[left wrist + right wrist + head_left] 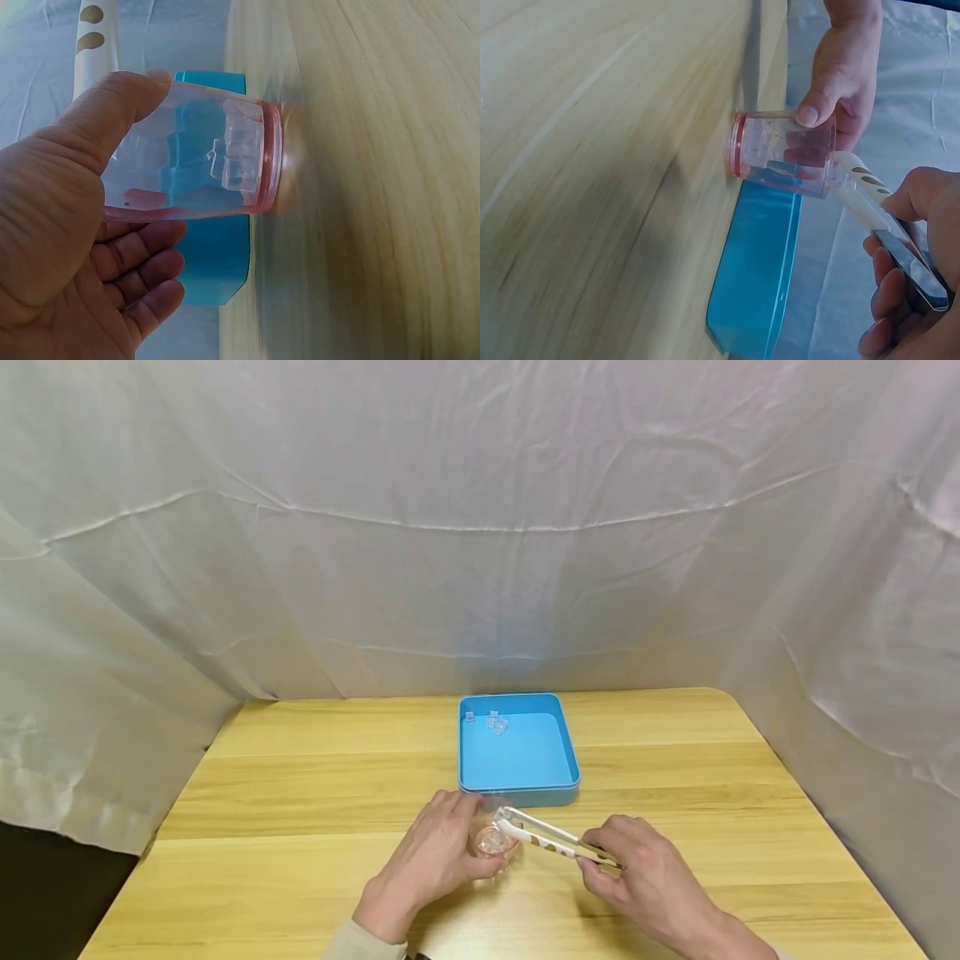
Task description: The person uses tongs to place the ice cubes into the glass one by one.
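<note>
My left hand (pixel 433 852) grips a clear, pink-tinted cup (pixel 202 150) with thumb and fingers; it stands upright on the table. Several clear cubes (pixel 240 161) lie at the bottom of the cup. My right hand (pixel 648 877) holds a pair of tongs (pixel 551 839) with white, brown-spotted arms and metal handles. The tongs' tips are at the cup's rim, and a clear cube (pixel 502 814) appears to sit between them. Just beyond the cup is a blue square tray (pixel 517 797), with several clear cubes (pixel 495 722) near its back left corner.
The wooden table (pixel 315 793) carries the tray and cup. Pale grey fabric (pixel 480 577) hangs behind and along both sides of the table. A dark area (pixel 52 893) shows past the table's left edge.
</note>
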A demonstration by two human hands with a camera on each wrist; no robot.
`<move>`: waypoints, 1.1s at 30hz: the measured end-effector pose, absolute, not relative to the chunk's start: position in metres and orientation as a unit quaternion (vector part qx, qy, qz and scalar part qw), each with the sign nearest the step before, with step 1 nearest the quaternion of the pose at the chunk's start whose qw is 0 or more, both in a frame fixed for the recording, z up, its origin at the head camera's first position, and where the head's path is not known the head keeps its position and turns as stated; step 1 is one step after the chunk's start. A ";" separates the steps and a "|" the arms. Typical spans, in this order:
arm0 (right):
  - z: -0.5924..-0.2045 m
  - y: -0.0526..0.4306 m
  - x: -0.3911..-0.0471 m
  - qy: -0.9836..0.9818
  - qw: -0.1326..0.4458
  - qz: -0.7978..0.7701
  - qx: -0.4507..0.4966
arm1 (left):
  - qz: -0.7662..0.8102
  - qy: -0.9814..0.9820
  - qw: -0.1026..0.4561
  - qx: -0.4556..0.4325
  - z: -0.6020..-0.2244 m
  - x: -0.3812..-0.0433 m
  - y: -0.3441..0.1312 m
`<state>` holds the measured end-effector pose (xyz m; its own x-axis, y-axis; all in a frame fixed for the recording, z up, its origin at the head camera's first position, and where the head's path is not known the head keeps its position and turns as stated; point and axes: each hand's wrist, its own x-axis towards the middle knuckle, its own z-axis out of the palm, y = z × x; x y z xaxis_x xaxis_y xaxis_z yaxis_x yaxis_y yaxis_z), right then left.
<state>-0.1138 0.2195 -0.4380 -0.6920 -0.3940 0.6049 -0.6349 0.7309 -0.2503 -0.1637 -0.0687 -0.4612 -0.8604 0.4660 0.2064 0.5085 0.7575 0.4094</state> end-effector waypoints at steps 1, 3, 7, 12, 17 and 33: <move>-0.438 0.219 -0.114 -0.892 0.266 0.226 0.288 | -0.232 -0.936 0.046 -0.260 -0.461 -0.164 -0.069; -0.438 0.219 -0.114 -0.893 0.265 0.226 0.285 | -0.233 -0.936 0.045 -0.260 -0.462 -0.164 -0.069; -0.439 0.219 -0.113 -0.895 0.263 0.226 0.282 | -0.236 -0.936 0.045 -0.258 -0.462 -0.164 -0.069; -0.440 0.218 -0.113 -0.896 0.261 0.226 0.280 | -0.244 -0.935 0.043 -0.254 -0.462 -0.164 -0.068; -0.440 0.218 -0.113 -0.897 0.260 0.224 0.277 | -0.249 -0.934 0.039 -0.251 -0.462 -0.164 -0.068; -0.442 0.217 -0.111 -0.899 0.260 0.228 0.270 | -0.274 -0.927 0.028 -0.255 -0.462 -0.165 -0.068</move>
<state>-0.1114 0.2170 -0.4418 -0.7186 -0.3665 0.5910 -0.6037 0.7507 -0.2684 -0.1649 -0.0682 -0.4615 -0.8685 0.4569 0.1921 0.4879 0.7196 0.4942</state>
